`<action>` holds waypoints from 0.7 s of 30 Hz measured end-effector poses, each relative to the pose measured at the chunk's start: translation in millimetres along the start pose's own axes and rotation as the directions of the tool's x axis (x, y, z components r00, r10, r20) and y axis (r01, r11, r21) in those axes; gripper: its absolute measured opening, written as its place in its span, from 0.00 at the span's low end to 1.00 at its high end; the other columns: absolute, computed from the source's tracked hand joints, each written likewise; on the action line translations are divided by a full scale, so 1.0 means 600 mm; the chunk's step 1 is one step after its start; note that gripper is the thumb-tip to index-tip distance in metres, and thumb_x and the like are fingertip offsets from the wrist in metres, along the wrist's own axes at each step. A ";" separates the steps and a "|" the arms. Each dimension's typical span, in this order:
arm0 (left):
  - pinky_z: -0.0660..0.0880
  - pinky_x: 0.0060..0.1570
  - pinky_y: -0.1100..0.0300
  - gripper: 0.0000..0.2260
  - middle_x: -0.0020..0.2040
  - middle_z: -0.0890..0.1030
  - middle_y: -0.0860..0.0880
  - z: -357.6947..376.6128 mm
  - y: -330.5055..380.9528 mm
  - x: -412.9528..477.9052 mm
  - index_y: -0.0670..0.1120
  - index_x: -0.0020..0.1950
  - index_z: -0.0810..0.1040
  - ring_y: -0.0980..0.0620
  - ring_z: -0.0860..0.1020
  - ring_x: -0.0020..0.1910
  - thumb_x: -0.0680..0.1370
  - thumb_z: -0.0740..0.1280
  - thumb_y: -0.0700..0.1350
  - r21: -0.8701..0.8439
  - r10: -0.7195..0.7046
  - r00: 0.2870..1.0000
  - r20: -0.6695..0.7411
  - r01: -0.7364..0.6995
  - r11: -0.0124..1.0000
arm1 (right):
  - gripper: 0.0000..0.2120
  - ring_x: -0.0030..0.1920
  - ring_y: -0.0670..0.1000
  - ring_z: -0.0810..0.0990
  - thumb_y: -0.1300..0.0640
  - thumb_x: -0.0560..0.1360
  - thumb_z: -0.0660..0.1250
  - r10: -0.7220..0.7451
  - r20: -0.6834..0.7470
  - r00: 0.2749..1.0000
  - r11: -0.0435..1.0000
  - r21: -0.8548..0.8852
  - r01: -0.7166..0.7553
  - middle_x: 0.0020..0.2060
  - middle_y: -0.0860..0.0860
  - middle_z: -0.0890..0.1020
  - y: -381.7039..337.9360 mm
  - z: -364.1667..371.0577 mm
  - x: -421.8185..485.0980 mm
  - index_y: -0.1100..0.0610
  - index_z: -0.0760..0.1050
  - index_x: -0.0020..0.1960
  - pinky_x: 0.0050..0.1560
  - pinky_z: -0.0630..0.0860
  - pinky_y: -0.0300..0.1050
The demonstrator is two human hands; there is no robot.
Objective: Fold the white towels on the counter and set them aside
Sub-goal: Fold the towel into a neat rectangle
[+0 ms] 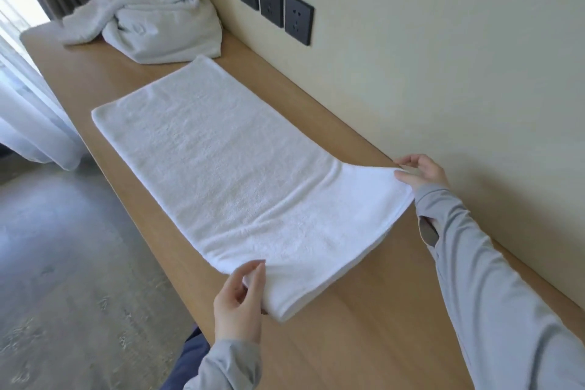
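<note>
Towel (221,165): white terry, lying lengthwise on the wooden table (364,326), already doubled into a long strip, its near end lifted off the surface. Left hand (239,301) pinches the near corner on the table's open side; right hand (421,172) pinches the near corner by the wall (443,57). The cloth appears soft, light and limp, sagging between the grips, so it is best held at both corners and kept taut. Beyond it, a heap (148,13) of unfolded towels; three sockets (273,3) on the wall.
</note>
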State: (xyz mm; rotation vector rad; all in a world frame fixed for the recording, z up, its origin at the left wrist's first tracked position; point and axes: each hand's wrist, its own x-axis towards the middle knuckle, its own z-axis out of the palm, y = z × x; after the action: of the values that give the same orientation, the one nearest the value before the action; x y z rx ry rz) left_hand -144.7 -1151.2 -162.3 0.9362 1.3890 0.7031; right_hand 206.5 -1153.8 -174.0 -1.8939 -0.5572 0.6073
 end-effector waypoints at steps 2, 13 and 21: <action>0.77 0.33 0.62 0.07 0.42 0.84 0.50 -0.022 0.033 0.016 0.51 0.44 0.84 0.54 0.81 0.38 0.71 0.70 0.52 -0.070 0.046 0.998 0.050 -0.042 0.997 | 0.12 0.40 0.45 0.80 0.71 0.70 0.67 0.000 0.008 1.000 0.996 0.094 0.000 0.33 0.42 0.83 -0.039 0.015 0.008 0.54 0.76 0.38 0.46 0.75 0.35; 0.60 0.32 0.58 0.27 0.27 0.62 0.50 -0.134 0.171 0.156 0.38 0.34 0.71 0.52 0.61 0.29 0.57 0.75 0.60 0.252 0.376 0.914 0.151 -0.404 0.879 | 0.10 0.45 0.53 0.80 0.71 0.69 0.69 -0.117 0.151 0.982 0.969 0.234 0.080 0.40 0.54 0.82 -0.204 0.139 0.073 0.63 0.78 0.49 0.52 0.77 0.41; 0.58 0.30 0.67 0.23 0.29 0.63 0.52 -0.199 0.235 0.309 0.44 0.26 0.61 0.57 0.62 0.28 0.67 0.66 0.60 0.215 0.591 0.800 0.103 -0.598 0.772 | 0.03 0.40 0.53 0.74 0.60 0.70 0.71 -0.285 -0.051 0.957 0.922 -0.287 0.260 0.36 0.54 0.79 -0.291 0.261 0.135 0.54 0.78 0.42 0.42 0.71 0.42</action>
State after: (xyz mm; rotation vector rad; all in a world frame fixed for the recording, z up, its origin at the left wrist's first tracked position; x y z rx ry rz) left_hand -230.5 -906.8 -124.3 1.6134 1.1571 1.0015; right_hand 150.5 -931.3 -79.9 -2.0442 -0.8660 0.2671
